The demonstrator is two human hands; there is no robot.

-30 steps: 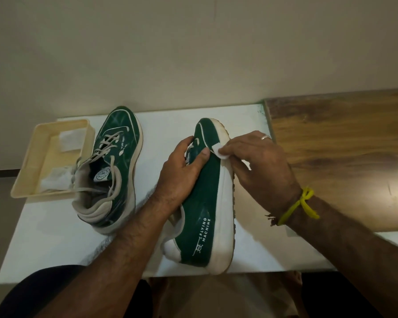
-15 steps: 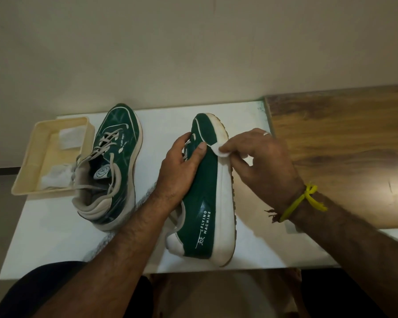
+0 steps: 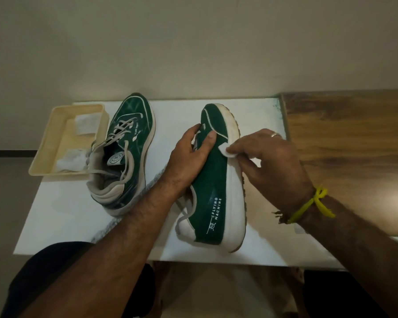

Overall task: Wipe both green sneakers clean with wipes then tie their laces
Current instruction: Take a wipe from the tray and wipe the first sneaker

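White wipe (image 3: pixel 225 152) pinched in right hand (image 3: pixel 271 164), left hand (image 3: pixel 189 161) gripping sneaker (image 3: pixel 216 180)

Two green sneakers are counted: one (image 3: pixel 126 157) at nine o'clock, one (image 3: pixel 218 191) at centre. One wipe (image 3: pixel 225 152) is pinched at the right sneaker. One tray (image 3: pixel 55 143) at ten o'clock holds two used wipes (image 3: pixel 85 123) (image 3: pixel 72 158). Two hands (image 3: pixel 189 161) (image 3: pixel 269 166) are seen.
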